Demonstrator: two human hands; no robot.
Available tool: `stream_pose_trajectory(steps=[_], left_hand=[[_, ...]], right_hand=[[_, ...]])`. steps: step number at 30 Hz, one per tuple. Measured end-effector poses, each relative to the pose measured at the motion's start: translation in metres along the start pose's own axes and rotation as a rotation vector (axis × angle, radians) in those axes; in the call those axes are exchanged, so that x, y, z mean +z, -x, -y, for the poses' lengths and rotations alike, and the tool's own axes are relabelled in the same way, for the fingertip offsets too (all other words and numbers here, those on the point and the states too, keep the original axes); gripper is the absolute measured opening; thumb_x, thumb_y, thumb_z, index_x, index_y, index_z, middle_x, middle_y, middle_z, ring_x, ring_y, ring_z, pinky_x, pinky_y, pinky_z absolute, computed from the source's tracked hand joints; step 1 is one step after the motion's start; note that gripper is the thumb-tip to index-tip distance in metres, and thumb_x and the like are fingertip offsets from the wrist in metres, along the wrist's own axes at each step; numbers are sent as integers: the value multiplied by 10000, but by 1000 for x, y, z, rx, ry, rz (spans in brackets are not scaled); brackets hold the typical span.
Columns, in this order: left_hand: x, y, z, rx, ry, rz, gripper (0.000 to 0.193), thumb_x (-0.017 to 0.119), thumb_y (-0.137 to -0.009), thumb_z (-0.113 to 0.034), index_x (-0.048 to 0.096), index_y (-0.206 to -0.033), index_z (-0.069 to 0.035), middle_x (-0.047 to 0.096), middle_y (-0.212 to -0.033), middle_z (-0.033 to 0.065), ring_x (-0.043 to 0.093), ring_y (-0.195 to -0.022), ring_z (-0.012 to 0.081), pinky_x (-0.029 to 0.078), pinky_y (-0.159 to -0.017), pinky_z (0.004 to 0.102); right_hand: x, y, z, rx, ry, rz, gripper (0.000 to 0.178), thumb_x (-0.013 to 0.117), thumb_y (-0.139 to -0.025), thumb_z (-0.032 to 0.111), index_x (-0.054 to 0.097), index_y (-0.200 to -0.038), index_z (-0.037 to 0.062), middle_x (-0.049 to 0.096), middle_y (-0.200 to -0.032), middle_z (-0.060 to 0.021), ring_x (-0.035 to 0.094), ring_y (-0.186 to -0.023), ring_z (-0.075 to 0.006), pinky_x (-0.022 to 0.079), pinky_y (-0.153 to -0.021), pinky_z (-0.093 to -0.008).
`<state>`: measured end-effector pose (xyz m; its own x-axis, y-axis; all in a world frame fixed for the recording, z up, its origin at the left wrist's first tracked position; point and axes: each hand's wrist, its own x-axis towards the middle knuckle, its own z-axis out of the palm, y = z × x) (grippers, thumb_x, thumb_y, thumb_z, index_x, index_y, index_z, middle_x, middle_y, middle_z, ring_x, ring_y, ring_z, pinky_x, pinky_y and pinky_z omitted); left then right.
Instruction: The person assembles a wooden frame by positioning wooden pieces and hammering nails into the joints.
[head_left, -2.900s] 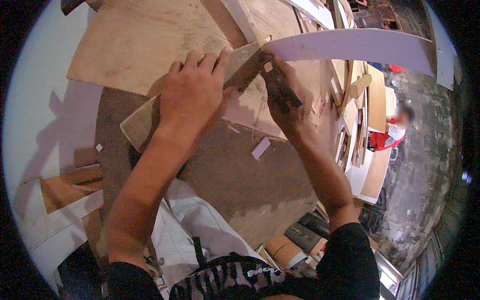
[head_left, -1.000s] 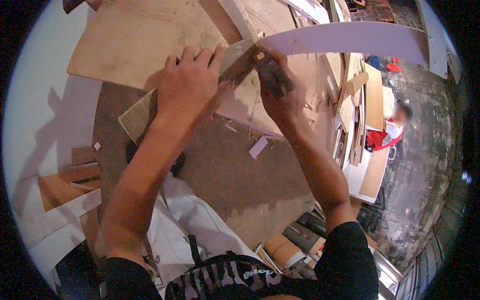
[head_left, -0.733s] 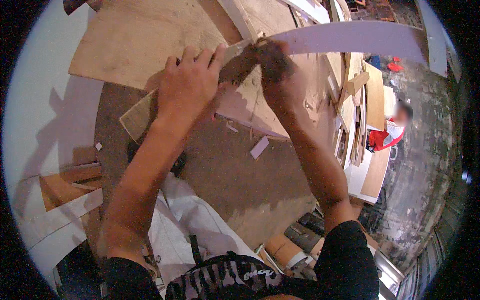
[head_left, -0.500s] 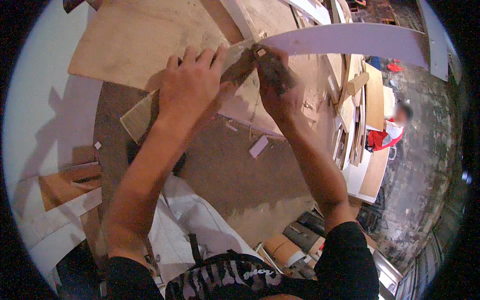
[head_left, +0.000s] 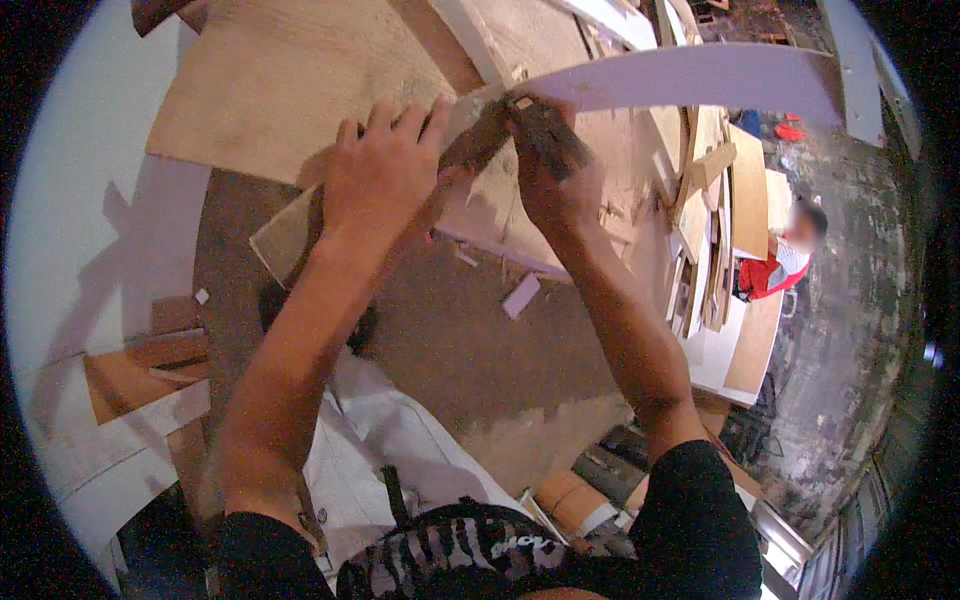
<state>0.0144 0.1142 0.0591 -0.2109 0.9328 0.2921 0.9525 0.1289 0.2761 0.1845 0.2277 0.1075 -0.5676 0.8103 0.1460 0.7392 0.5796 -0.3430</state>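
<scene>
My left hand (head_left: 380, 185) grips a narrow wooden board (head_left: 287, 235), its fingers laid over the board's top. The board runs diagonally up to the right, toward a long pale strip (head_left: 690, 80). My right hand (head_left: 565, 195) is closed around a dark, blocky hand tool (head_left: 548, 135) with a small light square at its upper end. The tool sits where the board and strip meet; its exact kind is too blurred to tell. Beneath both hands lies a large plywood sheet (head_left: 250, 100). Shadow and my fingers hide the tool's underside.
Stacked planks and panels (head_left: 715, 220) stand to the right. Beyond them a person (head_left: 775, 265) in red and white is low by the grey floor (head_left: 850, 300). A small pale offcut (head_left: 521, 296) lies on a brown surface (head_left: 470, 340). Wood scraps (head_left: 145, 365) are at left.
The whole view has shifted slightly. Both hands stay on the board and the dark tool, with little visible movement of either.
</scene>
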Motion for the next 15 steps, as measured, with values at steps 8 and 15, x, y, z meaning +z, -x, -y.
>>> stream_pose_trajectory(steps=[8,15], left_hand=[[-2,-10,15,14,-86,-76,603,668,-893,-413,573,-1433,-163,657,-1062,14,617,-1013,236,514,-811,436],[10,-7,8,102,-213,-25,539,573,-958,-363,549,-1462,-172,650,-1113,16,618,-939,249,518,-787,423]], right_hand=[[-11,1,10,-225,176,-88,181,655,-981,105,696,-1153,66,687,-1102,-158,699,-952,-367,561,-809,-397],[-18,208,17,381,-519,-206,259,695,-976,202,670,-1184,49,701,-1072,-119,679,-1019,-286,519,-903,-376]])
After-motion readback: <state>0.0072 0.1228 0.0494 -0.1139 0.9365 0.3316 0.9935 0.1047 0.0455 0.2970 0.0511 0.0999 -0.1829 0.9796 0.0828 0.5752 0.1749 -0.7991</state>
